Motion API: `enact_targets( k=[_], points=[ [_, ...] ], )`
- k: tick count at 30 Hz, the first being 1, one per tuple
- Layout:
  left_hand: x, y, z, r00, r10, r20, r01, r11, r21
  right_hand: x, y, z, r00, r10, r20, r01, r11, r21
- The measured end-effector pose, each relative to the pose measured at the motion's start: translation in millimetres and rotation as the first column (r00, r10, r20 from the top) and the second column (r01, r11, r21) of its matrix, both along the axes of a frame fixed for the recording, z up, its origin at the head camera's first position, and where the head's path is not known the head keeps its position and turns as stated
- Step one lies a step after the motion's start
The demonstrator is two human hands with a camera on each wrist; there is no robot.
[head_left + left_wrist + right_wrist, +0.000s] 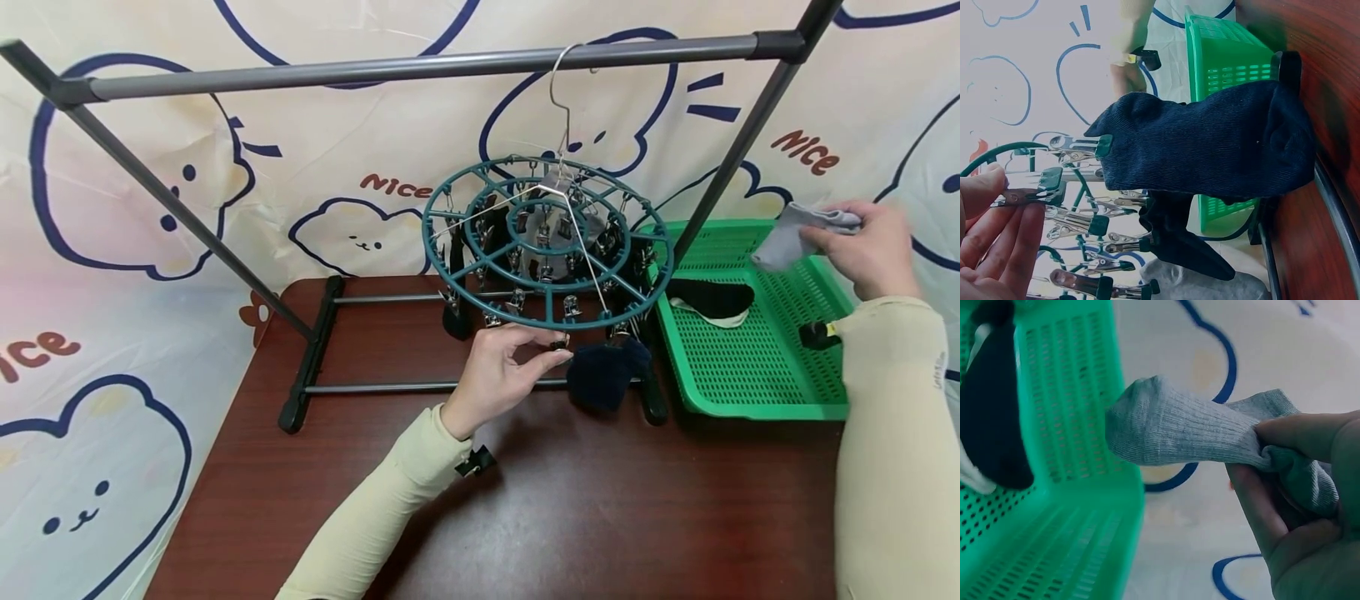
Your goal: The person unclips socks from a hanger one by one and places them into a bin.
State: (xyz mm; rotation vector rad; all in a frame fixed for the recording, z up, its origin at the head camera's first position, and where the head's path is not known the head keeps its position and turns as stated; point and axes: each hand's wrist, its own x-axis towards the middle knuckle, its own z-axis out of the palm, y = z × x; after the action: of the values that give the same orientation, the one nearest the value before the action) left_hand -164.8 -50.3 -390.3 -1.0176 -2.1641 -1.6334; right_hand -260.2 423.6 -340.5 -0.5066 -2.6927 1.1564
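Note:
In the right wrist view my right hand [1310, 487] grips a ribbed grey sock [1179, 428] near its cuff, the toe end sticking out from the fingers. On the head view this hand [873, 246] is above the basket's far right side. My left hand [495, 375] is at the front edge of a round green clip hanger [549, 307], pinching one metal clip [1054, 181] with green tips between thumb and fingers. Nothing hangs from that clip. Beside it, a navy sock [1210, 140] dangles from a neighbouring clip. Another dark sock [1185, 240] and a grey one [1204, 286] hang behind.
The hanger hooks over the bar [337, 76] of a dark metal rack standing on a brown table [525, 517]. To the right, a green basket [757, 410] contains a black sock with a pale part [712, 298]. A patterned sheet [135, 333] covers the back.

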Motion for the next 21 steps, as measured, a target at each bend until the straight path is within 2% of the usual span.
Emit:
enact_targets(
  k=[5,9,13,21],
  points=[
    [-0.2,0,-1.0,1.000,0.004,0.014,-0.004,1.000,-0.003,-7.7,11,-8.0,0.999,-0.007,0.054,0.005,1.000,0.031],
    [0.2,0,-2.8,1.000,0.008,0.025,-0.008,1.000,-0.001,-15.6,13,-12.4,0.996,0.025,0.080,-0.034,0.994,0.106],
    [0.3,0,-2.0,1.000,0.004,0.014,-0.004,1.000,0.007,-23.3,12,-19.7,0.996,0.041,0.082,-0.057,0.975,0.213],
    [1.5,1,0.5,1.000,0.002,0.015,-0.002,1.000,0.007,-36.8,15,-42.4,0.994,0.086,0.064,-0.103,0.936,0.337]
  ],
)
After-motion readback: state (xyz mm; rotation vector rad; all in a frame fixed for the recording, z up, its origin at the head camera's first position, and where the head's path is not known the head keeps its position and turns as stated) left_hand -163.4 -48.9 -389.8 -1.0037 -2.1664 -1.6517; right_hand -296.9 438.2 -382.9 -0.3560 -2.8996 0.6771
